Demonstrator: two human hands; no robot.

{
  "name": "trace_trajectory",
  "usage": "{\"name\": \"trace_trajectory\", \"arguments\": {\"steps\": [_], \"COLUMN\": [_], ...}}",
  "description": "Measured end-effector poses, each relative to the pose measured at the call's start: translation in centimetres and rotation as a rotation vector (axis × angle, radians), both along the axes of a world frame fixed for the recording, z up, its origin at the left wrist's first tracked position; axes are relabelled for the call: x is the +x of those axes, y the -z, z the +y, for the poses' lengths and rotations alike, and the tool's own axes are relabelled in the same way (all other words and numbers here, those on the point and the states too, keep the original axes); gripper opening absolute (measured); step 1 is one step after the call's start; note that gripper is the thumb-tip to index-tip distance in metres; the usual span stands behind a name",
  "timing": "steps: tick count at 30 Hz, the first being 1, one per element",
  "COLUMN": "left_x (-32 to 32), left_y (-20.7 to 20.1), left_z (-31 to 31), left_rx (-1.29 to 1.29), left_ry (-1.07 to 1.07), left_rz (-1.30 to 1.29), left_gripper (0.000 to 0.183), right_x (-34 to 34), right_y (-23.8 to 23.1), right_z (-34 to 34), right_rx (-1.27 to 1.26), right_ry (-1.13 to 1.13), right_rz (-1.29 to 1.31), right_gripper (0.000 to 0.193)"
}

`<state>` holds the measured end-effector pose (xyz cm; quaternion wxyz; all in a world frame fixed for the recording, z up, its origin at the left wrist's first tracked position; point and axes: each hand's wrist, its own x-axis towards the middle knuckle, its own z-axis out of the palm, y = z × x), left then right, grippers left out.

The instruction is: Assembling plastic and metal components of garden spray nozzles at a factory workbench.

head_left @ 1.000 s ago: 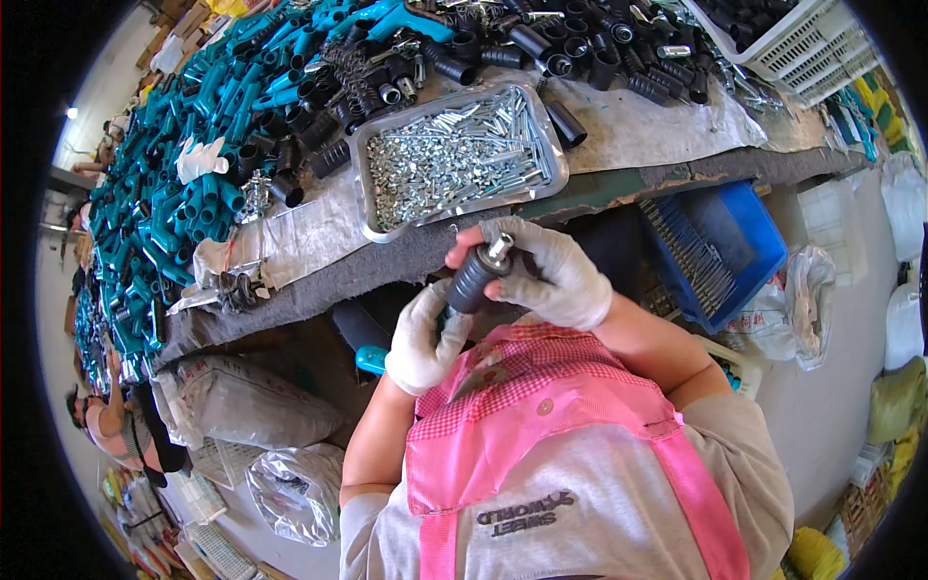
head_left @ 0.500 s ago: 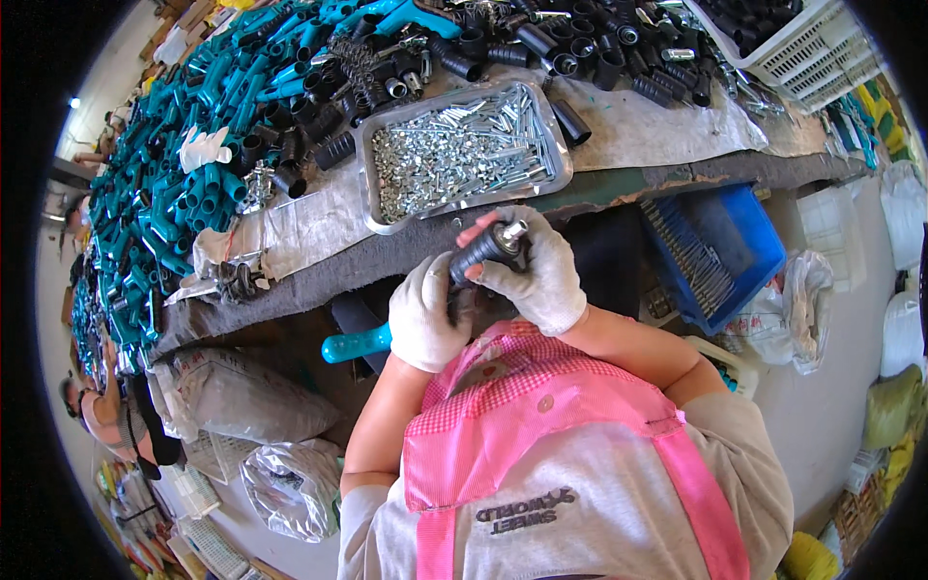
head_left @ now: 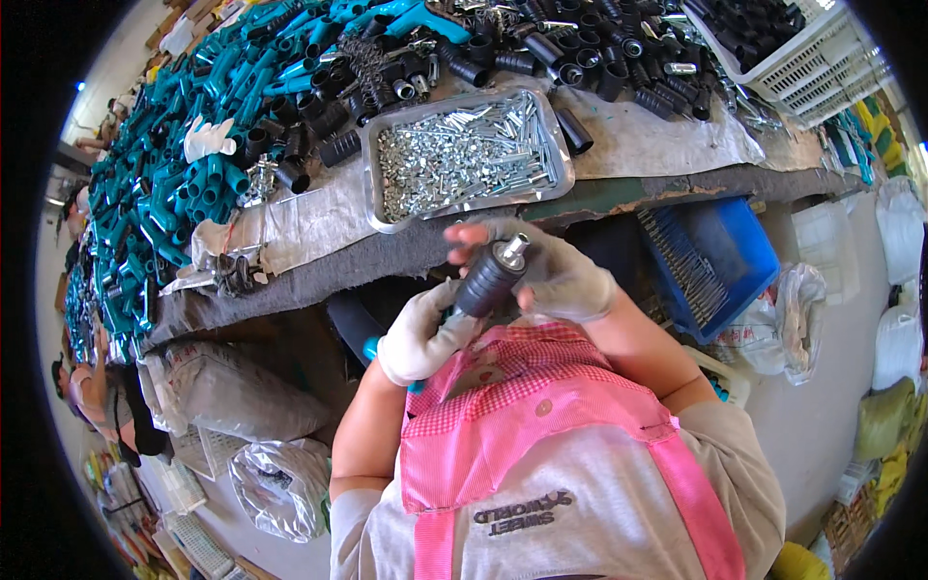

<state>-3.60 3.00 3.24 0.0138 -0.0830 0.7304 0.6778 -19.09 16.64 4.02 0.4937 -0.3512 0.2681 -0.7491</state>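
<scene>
One view, head. Gloved left hand (head_left: pixel 418 338) grips black ribbed sleeve (head_left: pixel 486 288) round its lower end; right hand (head_left: pixel 565 280) spread loosely about the upper end, contact unclear. Sleeve tilted, metal tip (head_left: pixel 515 250) up, before the table (head_left: pixel 319 277). Step, probably: working the sleeve by hand. Any turn would want left steady, right fingers closing.

Cluttered workshop: desk (head_left: pixel 667 140) heaped with teal parts (head_left: pixel 211 174) and black ribbed sleeves (head_left: pixel 338 148), metal tray (head_left: pixel 483 206) of loose fasteners (head_left: pixel 454 159), bulging sack (head_left: pixel 237 391) and blue bin (head_left: pixel 749 253) below.
</scene>
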Motion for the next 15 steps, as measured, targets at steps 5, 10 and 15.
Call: {"name": "trace_trajectory", "arguments": {"steps": [5,10,15], "left_x": [-0.6,-0.2,-0.9], "left_y": [-0.3,-0.1,-2.8], "left_z": [1.0,1.2,0.6], "left_rx": [-0.602,-0.569,0.417], "left_ry": [-0.225,-0.229,-0.57], "left_rz": [0.187,0.235,0.557], "left_gripper": [0.026,0.03,0.047], "right_x": [0.4,0.3,3.1], "right_y": [0.9,1.1,2.6], "right_z": [-0.3,-0.3,0.7], "right_rx": [0.13,0.073,0.222], "right_ry": [0.202,0.156,-0.019], "right_rz": [0.182,0.247,1.072], "right_gripper": [0.051,0.067,0.1]}}
